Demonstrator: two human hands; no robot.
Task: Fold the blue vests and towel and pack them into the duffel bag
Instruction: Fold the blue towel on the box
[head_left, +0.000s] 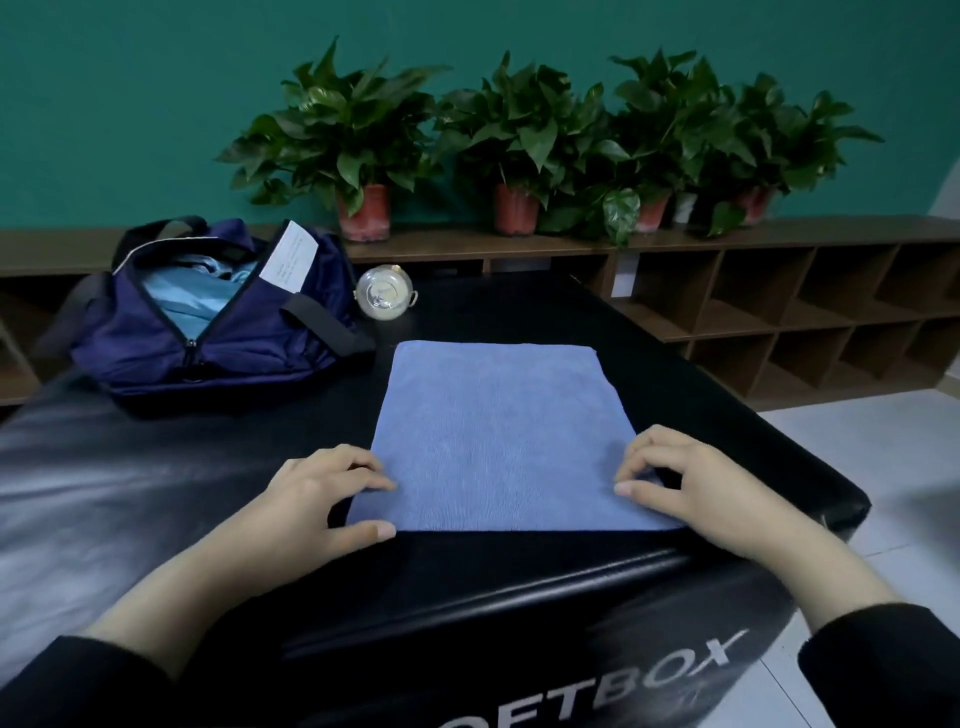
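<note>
Both hands (332, 493) apparently pinching towel's (498, 431) near corners.

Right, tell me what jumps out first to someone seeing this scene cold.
The blue towel, folded flat on the black padded table, with the left hand and right hand pinching its two near corners. Behind it to the left sits the navy duffel bag, unzipped, light blue fabric showing inside.

The towel (498, 436) is matt, fine-napped blue cloth; the bag (208, 332) is smooth navy fabric with a paper tag (291, 257); pale blue cloth (192, 296) shows inside; the table (156, 467) is glossy black padding; the shelf (779, 306) is matt brown wood.
</note>
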